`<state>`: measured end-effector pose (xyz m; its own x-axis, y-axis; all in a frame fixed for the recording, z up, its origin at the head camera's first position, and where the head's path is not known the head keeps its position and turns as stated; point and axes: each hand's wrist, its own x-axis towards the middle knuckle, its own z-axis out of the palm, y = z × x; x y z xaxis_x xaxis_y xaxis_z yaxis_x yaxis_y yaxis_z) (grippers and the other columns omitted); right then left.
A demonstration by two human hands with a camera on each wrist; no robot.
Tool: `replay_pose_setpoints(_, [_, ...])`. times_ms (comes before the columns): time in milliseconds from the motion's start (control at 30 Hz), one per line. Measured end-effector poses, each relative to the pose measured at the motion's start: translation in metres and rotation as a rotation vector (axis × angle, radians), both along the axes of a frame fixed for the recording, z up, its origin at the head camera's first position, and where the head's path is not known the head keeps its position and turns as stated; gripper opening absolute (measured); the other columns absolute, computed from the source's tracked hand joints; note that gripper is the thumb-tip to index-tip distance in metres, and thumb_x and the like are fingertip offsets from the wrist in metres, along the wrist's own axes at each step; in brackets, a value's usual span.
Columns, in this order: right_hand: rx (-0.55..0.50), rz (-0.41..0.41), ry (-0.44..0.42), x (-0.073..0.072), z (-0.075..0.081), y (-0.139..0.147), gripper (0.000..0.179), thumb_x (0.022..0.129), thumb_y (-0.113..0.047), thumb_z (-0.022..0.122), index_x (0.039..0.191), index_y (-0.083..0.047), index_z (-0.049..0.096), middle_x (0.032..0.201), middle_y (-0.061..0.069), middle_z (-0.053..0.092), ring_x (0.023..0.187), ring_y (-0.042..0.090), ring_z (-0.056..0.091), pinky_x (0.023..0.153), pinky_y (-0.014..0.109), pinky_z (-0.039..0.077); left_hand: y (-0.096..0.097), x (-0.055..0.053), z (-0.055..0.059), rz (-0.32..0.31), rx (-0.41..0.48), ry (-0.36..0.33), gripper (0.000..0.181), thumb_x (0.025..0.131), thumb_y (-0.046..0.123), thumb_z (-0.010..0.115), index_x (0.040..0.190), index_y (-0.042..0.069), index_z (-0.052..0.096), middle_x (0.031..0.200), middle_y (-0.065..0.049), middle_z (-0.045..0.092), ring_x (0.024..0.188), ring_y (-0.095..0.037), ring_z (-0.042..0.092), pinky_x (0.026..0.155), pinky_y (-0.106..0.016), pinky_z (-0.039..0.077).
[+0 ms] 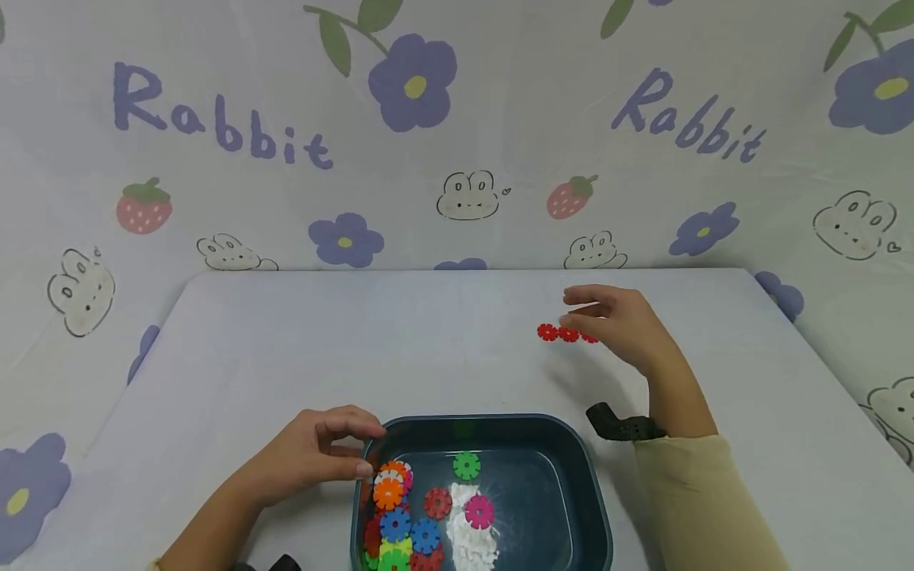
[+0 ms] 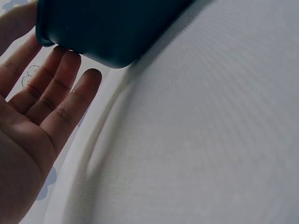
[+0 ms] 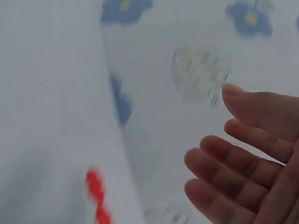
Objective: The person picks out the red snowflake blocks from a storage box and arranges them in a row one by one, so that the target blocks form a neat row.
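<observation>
My left hand [image 1: 321, 452] holds the far left corner of a dark teal tray [image 1: 493, 418], thumb and fingertips at the rim. The left wrist view shows the palm of my left hand [image 2: 42, 102] below the tray's outer wall [image 2: 107, 32]. Farther right, my right hand [image 1: 617, 325] hovers over a row of joined red notched discs [image 1: 547, 332] on the table, partly covering its right end. From the right wrist, my right hand [image 3: 247, 168] shows loosely spread fingers with nothing between them, apart from the blurred red discs [image 3: 97, 191].
Along the tray's left side lie piled notched discs, among them orange [image 1: 389, 493], blue [image 1: 395, 524] and green [image 1: 394, 560] ones. A green disc [image 1: 467, 465] and a pink disc [image 1: 479, 512] lie nearer its middle. White cloth covers the table [image 1: 357, 341]; a patterned sheet [image 1: 286, 79] hangs behind.
</observation>
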<state>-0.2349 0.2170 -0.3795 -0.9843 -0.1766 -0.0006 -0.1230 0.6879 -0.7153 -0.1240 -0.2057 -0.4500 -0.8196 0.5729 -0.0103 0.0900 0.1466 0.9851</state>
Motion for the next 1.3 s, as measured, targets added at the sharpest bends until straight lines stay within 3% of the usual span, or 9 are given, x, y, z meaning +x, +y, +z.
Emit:
replay_pose_setpoints(167, [-0.112, 0.274, 0.048, 0.032, 0.030, -0.039, 0.044, 0.087, -0.032, 0.075, 0.127, -0.017, 0.065, 0.121, 0.003, 0.069, 0.104, 0.016, 0.069, 0.087, 0.039, 0.057, 0.002, -0.003, 0.000, -0.008, -0.012, 0.005, 0.033, 0.085, 0.007, 0.075, 0.117, 0.010, 0.068, 0.122, -0.012, 0.064, 0.112, -0.022, 0.062, 0.090, -0.033, 0.057])
replay_pose_setpoints(300, [-0.199, 0.529, -0.034, 0.054, 0.037, -0.071, 0.041, 0.087, -0.023, 0.076, 0.125, -0.014, 0.067, 0.115, 0.004, 0.071, 0.096, 0.013, 0.071, 0.085, 0.031, 0.058, 0.004, -0.005, 0.000, -0.006, -0.019, 0.000, 0.034, 0.085, 0.008, 0.075, 0.118, 0.009, 0.068, 0.123, -0.013, 0.063, 0.113, -0.024, 0.062, 0.090, -0.032, 0.057])
replay_pose_setpoints(400, [-0.155, 0.687, -0.152, 0.066, 0.032, -0.096, 0.040, 0.087, -0.023, 0.076, 0.124, -0.011, 0.067, 0.107, 0.003, 0.072, 0.090, 0.009, 0.071, 0.083, 0.027, 0.057, 0.004, -0.006, 0.000, -0.009, -0.008, -0.001, 0.035, 0.085, 0.007, 0.075, 0.119, 0.005, 0.067, 0.123, -0.017, 0.063, 0.113, -0.031, 0.061, 0.089, -0.032, 0.057])
replay_pose_setpoints(500, [-0.010, 0.792, -0.254, 0.074, 0.023, -0.120, 0.041, 0.085, -0.024, 0.077, 0.122, -0.009, 0.068, 0.096, -0.004, 0.072, 0.083, 0.004, 0.069, 0.079, 0.022, 0.056, 0.003, -0.006, 0.000, -0.018, 0.010, 0.000, 0.035, 0.086, 0.005, 0.074, 0.120, 0.001, 0.066, 0.123, -0.020, 0.062, 0.113, -0.037, 0.060, 0.090, -0.032, 0.057])
replay_pose_setpoints(700, [0.317, 0.831, -0.333, 0.087, 0.000, -0.153, 0.040, 0.077, -0.021, 0.084, 0.113, -0.011, 0.072, 0.073, -0.012, 0.065, 0.068, 0.003, 0.060, 0.065, 0.019, 0.051, 0.003, -0.004, 0.001, -0.015, 0.019, -0.009, 0.035, 0.086, 0.005, 0.074, 0.119, 0.002, 0.066, 0.124, -0.018, 0.062, 0.112, -0.037, 0.061, 0.090, -0.032, 0.056])
replay_pose_setpoints(867, [0.463, 0.815, -0.254, 0.094, -0.016, -0.170, 0.027, 0.072, -0.018, 0.088, 0.095, -0.016, 0.074, 0.071, -0.012, 0.062, 0.063, 0.004, 0.056, 0.060, 0.018, 0.049, 0.003, -0.002, 0.001, -0.014, 0.023, -0.006, 0.034, 0.086, 0.005, 0.074, 0.119, 0.002, 0.066, 0.123, -0.018, 0.062, 0.111, -0.037, 0.062, 0.090, -0.032, 0.056])
replay_pose_setpoints(1100, [0.550, 0.810, -0.171, 0.103, -0.027, -0.184, 0.018, 0.073, -0.019, 0.088, 0.082, -0.018, 0.072, 0.068, -0.014, 0.061, 0.060, 0.001, 0.055, 0.058, 0.013, 0.048, 0.002, -0.001, 0.000, -0.024, 0.039, -0.003, 0.034, 0.086, 0.005, 0.073, 0.118, 0.001, 0.066, 0.123, -0.019, 0.062, 0.111, -0.036, 0.062, 0.090, -0.032, 0.056])
replay_pose_setpoints(1300, [0.489, 0.867, -0.189, 0.108, -0.030, -0.192, 0.019, 0.075, -0.025, 0.086, 0.081, -0.019, 0.070, 0.068, -0.015, 0.060, 0.061, 0.000, 0.055, 0.060, 0.013, 0.048, 0.000, 0.000, -0.001, -0.021, 0.034, 0.004, 0.035, 0.085, 0.006, 0.074, 0.119, 0.002, 0.066, 0.124, -0.018, 0.061, 0.112, -0.027, 0.063, 0.092, -0.031, 0.055])
